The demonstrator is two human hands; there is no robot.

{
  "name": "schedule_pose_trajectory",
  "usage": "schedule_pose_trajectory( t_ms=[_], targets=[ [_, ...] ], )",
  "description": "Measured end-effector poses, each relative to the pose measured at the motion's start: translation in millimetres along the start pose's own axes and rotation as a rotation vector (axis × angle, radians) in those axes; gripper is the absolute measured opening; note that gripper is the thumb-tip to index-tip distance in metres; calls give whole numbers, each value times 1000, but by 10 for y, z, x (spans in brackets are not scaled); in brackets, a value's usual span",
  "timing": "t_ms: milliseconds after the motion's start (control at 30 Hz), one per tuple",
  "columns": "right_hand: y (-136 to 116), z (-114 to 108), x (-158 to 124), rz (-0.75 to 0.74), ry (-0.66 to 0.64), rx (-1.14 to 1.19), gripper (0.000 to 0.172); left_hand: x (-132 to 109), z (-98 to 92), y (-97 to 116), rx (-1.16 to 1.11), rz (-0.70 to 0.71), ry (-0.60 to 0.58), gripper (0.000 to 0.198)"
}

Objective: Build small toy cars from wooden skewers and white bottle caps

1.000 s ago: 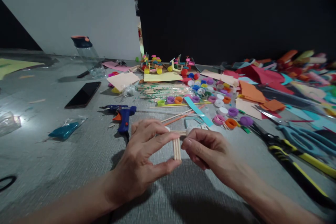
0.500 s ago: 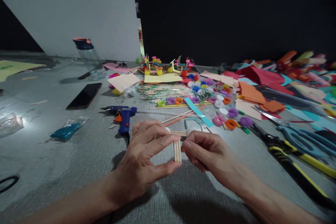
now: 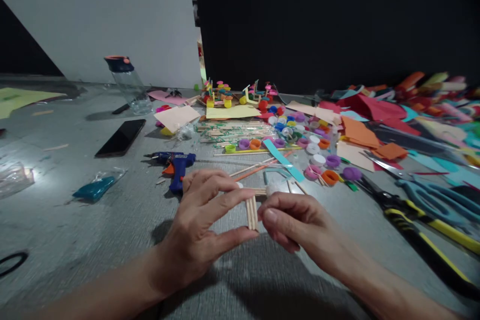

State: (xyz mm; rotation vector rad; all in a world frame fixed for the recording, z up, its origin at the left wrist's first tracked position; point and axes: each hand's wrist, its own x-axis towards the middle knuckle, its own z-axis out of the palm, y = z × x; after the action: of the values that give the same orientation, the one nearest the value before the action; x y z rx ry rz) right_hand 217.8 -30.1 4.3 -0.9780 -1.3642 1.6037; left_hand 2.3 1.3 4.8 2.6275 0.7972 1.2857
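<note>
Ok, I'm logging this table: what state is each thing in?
Pale wooden sticks, side by side, pinched in left hand
Right hand, curled beside the sticks
Blue plastic glue gun, lying sideways
Black rectangular phone, flat, screen dark
Clear dark-lidded bottle, standing, lid on
Yellow-black pliers, handles apart

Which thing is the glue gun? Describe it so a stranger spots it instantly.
On the grey surface, find the left hand. Just beyond it, right of the phone, lies the glue gun: blue and pistol-shaped, unlike the flat, black phone.
</note>
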Motion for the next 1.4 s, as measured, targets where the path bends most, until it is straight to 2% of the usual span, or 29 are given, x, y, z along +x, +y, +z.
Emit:
schedule_pose_trajectory(
  t_ms=[100, 233, 467, 700, 933, 1267, 1400],
  targets=[
    [14, 36, -23, -2, -29, 58, 25, 6, -32, 23, 31, 22, 20, 40],
    [7, 84, -38, -31, 8, 86, 19, 0, -46, 43, 51, 35, 15, 42],
    [-41, 99, -80, 19, 6, 51, 18, 11, -50, 56, 31, 6, -10, 63],
    [-12, 61, -41, 103, -13, 79, 30, 19, 25, 52, -45, -53, -44, 42],
    [-17, 44, 1, 112, 14, 44, 35, -11, 91, 23, -120, -99, -66, 43],
    [-12, 21, 0, 95, -1, 7, 44, 13, 77, 12, -95, -71, -48, 42],
    [38, -8, 10, 87, -16, 38, 33, 13, 54, -1, -79, -71, -33, 39]
  ],
)
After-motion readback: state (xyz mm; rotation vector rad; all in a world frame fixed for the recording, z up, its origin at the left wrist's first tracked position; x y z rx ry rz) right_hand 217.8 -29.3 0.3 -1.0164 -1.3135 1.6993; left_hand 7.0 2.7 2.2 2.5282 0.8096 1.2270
